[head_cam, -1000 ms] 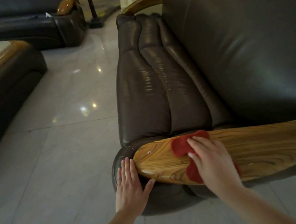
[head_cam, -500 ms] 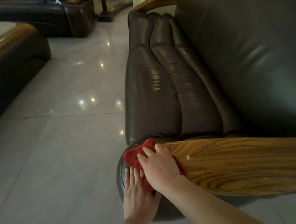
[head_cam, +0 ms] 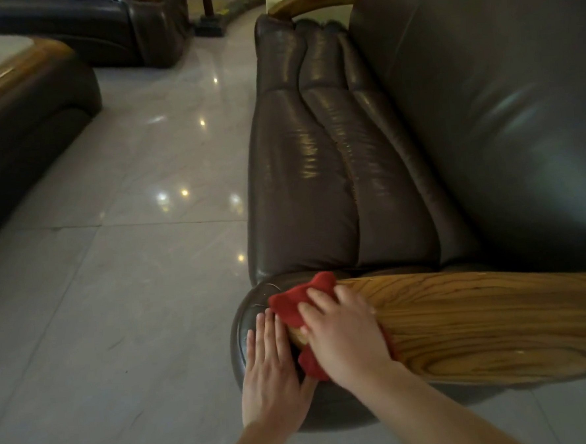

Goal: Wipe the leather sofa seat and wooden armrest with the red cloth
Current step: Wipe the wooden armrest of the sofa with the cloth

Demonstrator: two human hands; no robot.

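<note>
The near wooden armrest [head_cam: 490,323] runs from the lower middle to the right edge, glossy with strong grain. My right hand [head_cam: 343,335] presses the red cloth [head_cam: 294,300] onto the armrest's left tip; part of the cloth hangs below my palm. My left hand [head_cam: 270,370] lies flat with fingers together on the dark leather end of the arm, just left of the cloth, holding nothing. The dark brown leather sofa seat [head_cam: 323,172] stretches away beyond the armrest, with the backrest [head_cam: 491,113] to its right.
A second wooden armrest [head_cam: 309,1] caps the sofa's far end. Glossy pale tiled floor [head_cam: 123,266] lies to the left. Another leather piece with wooden trim [head_cam: 20,101] stands at the left, and a further sofa [head_cam: 101,31] at the back.
My right hand has slid the red cloth leftward along the armrest from its middle to the front tip. The left hand has stayed flat on the leather end.
</note>
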